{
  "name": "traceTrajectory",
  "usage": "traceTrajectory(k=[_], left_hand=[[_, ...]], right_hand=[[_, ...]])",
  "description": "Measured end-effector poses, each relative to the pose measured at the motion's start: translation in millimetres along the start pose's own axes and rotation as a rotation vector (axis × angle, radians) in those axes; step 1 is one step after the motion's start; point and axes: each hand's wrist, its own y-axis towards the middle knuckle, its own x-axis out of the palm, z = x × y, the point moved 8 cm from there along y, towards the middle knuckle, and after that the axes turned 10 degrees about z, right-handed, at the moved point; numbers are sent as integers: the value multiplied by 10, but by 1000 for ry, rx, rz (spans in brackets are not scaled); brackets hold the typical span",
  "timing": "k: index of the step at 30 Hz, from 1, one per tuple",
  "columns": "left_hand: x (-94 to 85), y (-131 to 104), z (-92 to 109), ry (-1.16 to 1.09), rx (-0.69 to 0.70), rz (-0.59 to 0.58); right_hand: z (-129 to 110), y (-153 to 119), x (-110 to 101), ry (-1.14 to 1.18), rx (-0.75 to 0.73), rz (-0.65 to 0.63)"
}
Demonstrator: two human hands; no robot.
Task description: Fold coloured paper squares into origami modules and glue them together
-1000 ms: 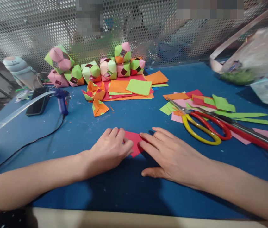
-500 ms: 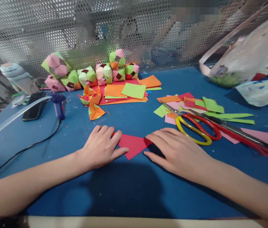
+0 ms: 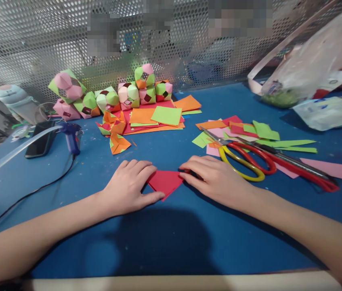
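Note:
A folded red paper triangle (image 3: 166, 182) lies on the blue table, its point towards me. My left hand (image 3: 130, 184) rests flat over its left corner, thumb stretched along the lower left edge near the point. At the right corner, my right hand (image 3: 211, 176) has thumb and fingertips closed together on the paper. Just beyond the right hand lie scissors with yellow and red handles (image 3: 243, 173), on top of coloured paper scraps (image 3: 216, 131).
Folded paper balls (image 3: 107, 99) line the back by a perforated metal screen (image 3: 189, 48). Ahead are stacked paper squares (image 3: 167, 116) and orange folded pieces (image 3: 119, 144). On the left are a glue gun (image 3: 72, 139), phone (image 3: 39, 141) and bottle (image 3: 16, 101); at right, a plastic bag (image 3: 304, 68).
My right thumb and fingertips have closed together at the paper's right corner, which shifted slightly. The left hand stays on the left side. The view has moved a little.

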Motion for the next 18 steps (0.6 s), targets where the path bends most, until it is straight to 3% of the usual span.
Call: traceTrajectory(k=[8, 14, 18], left_hand=[[-10, 3, 94, 0, 80, 40], [37, -41, 298, 8, 320, 84], [-3, -34, 282, -114, 271, 139]], right_hand=[[25, 9, -10, 18, 41, 1], [23, 12, -9, 12, 34, 31], [39, 31, -100, 37, 86, 107]])
